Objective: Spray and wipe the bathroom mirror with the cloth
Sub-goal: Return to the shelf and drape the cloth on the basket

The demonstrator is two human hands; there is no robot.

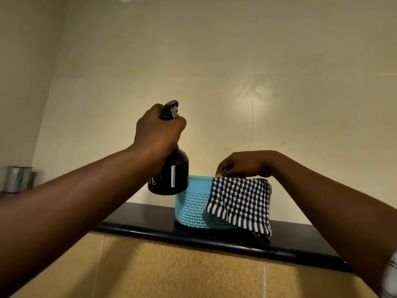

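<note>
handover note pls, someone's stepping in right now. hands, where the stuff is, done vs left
Left hand: closed around the neck of the dark spray bottle, held up in the air beside the basket.
Right hand: pinching the top edge of the checked cloth, which hangs over the front of the blue basket on the black shelf.
Mirror: not in view, only tiled wall above the shelf.
Done: bottle and cloth are both in hand.
Left: lift the cloth clear of the basket, go to the mirror, spray it, wipe it. No spraying or wiping shows here.
</note>
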